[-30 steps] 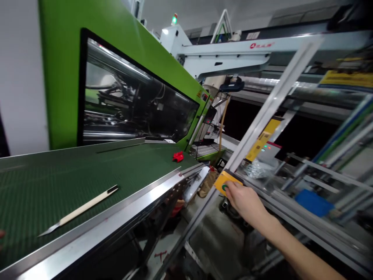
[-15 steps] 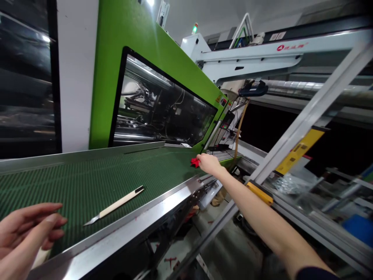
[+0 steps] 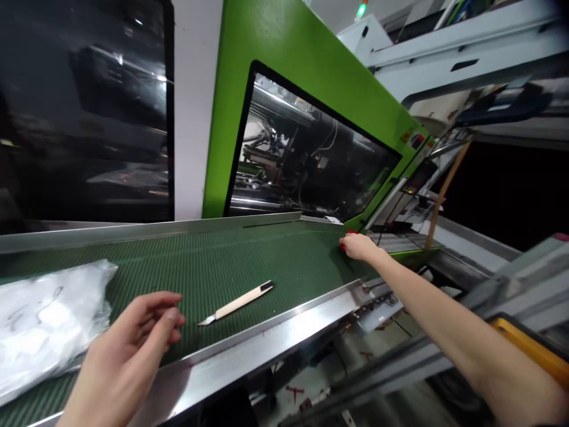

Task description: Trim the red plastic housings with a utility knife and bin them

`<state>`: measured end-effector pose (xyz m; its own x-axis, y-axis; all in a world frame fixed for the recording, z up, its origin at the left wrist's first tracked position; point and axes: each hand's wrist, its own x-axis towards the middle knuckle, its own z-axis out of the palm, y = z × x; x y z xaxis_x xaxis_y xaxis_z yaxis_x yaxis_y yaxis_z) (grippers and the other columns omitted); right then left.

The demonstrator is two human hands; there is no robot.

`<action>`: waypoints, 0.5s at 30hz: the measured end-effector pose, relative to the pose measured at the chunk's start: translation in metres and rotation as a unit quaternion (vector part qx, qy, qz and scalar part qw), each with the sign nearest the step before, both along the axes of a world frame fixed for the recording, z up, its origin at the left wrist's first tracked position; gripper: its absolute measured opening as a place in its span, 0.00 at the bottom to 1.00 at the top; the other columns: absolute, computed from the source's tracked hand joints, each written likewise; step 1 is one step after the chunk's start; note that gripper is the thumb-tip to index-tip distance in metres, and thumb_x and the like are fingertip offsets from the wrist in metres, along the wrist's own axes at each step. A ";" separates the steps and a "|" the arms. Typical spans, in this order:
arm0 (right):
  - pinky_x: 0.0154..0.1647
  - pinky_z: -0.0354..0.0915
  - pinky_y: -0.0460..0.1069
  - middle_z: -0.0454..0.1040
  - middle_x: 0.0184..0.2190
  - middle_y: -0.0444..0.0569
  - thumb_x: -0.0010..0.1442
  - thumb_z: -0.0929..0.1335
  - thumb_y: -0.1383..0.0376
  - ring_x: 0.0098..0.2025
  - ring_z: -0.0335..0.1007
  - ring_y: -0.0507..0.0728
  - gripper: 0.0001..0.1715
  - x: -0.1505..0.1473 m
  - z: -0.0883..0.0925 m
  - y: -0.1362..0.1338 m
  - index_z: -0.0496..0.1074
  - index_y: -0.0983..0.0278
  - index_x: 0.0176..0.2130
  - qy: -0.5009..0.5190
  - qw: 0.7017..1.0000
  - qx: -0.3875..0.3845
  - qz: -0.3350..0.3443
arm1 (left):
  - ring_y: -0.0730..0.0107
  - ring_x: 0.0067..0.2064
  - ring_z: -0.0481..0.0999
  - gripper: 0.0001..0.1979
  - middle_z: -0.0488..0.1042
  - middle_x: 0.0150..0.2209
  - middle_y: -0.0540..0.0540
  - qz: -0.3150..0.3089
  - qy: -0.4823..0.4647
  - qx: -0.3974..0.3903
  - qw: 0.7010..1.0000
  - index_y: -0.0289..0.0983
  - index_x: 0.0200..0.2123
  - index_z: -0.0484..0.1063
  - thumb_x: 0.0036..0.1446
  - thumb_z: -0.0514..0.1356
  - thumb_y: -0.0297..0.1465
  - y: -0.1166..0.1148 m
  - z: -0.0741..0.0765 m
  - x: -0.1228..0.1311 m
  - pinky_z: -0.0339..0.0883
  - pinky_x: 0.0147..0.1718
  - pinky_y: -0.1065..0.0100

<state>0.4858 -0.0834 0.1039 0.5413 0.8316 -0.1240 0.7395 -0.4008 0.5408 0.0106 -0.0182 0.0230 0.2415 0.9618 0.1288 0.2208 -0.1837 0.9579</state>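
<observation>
Far along the green ribbed conveyor belt, my right hand is closed around a small red piece; most of the piece is hidden by the fingers, so its kind does not show. My left hand hovers over the near part of the belt, fingers loosely curled and apart, with nothing in them. Just right of it lies a craft knife with a pale handle and a dark end, its blade pointing toward my left hand. A clear plastic bag with white contents rests on the belt left of that hand.
A metal rail edges the belt's near side. Behind the belt stands a green and white machine with dark windows. A yellow part on a frame is at the right. Red pieces lie on the floor below.
The view has swung left, bringing the plastic bag into sight. My right hand still grips the red piece; my left hand stays empty beside the knife.
</observation>
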 end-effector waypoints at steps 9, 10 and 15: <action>0.47 0.71 0.56 0.69 0.51 0.53 0.66 0.67 0.63 0.49 0.70 0.58 0.15 -0.132 0.015 0.032 0.69 0.67 0.51 -0.064 0.971 0.065 0.222 | 0.65 0.30 0.76 0.21 0.75 0.32 0.45 -0.046 -0.028 0.013 0.998 0.36 0.44 0.68 0.56 0.56 0.47 0.002 0.000 -0.004 0.69 0.30 0.66; 0.46 0.71 0.55 0.69 0.52 0.54 0.66 0.67 0.64 0.49 0.69 0.58 0.15 -0.158 0.013 0.035 0.69 0.67 0.52 -0.065 0.962 0.075 0.256 | 0.66 0.30 0.76 0.20 0.75 0.32 0.46 -0.052 -0.034 0.012 0.998 0.36 0.44 0.67 0.57 0.56 0.46 0.002 -0.001 -0.003 0.69 0.31 0.66; 0.42 0.72 0.52 0.70 0.49 0.52 0.66 0.66 0.67 0.47 0.70 0.56 0.12 -0.268 -0.019 0.048 0.70 0.68 0.49 -0.047 0.912 0.088 0.399 | 0.68 0.31 0.74 0.14 0.73 0.32 0.47 -0.071 -0.079 0.006 0.994 0.36 0.43 0.67 0.60 0.55 0.40 -0.004 0.003 -0.003 0.66 0.31 0.67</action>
